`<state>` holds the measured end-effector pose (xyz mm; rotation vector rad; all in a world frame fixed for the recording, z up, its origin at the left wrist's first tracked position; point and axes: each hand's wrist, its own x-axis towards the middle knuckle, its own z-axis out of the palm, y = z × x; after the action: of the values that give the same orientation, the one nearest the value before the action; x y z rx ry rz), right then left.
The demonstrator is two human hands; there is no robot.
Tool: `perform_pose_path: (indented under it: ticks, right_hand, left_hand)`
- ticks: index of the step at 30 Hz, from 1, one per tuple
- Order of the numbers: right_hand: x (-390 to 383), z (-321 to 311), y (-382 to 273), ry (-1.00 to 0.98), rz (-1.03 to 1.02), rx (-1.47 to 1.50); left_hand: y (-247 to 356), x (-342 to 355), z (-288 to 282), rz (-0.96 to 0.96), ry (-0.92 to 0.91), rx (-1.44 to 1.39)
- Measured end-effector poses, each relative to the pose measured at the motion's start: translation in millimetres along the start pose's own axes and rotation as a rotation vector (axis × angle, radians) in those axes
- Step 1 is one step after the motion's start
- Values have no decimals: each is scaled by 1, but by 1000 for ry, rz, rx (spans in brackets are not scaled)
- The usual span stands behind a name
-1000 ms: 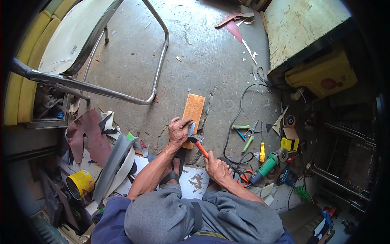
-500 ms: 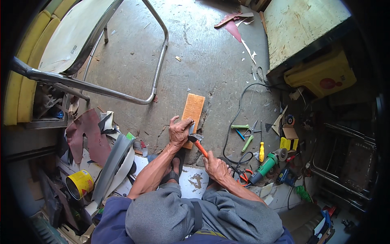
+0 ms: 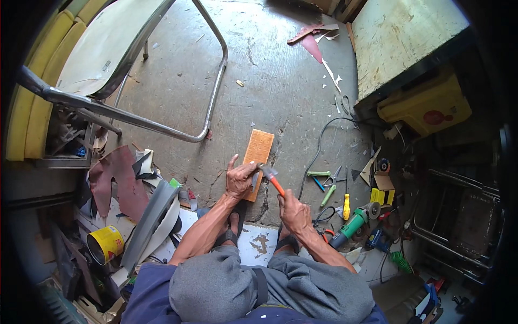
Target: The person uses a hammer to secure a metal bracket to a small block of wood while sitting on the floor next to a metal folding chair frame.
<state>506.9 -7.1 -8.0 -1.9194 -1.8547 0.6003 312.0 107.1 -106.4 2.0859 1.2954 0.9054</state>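
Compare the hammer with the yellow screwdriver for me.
The hammer is gripped in the right hand, while the screwdriver lies on the floor. The hammer's handle is orange; the screwdriver's is yellow. The hammer ends in a broad metal head, the screwdriver in a thin shaft. Both have brightly coloured handles.

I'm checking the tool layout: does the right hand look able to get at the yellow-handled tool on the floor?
Probably yes, though the right hand would likely need to free itself of the hammer first; the yellow-handled tool lies to its right, its handle uncovered.
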Motion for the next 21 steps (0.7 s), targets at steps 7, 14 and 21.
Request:
perform_pose_path:
  ticks: [7,14,21]
  right_hand:
    - [-6,-2,-5,-65,49,-23]
    - [-3,7,-1,-163,142,-61]
    - [-39,11,2,-159,117,21]
  left_hand:
    - [4,-4,-3,-19,-36,20]
    - [-3,-3,2,37,32,-7]
    - [2,1,-5,50,-20,31]
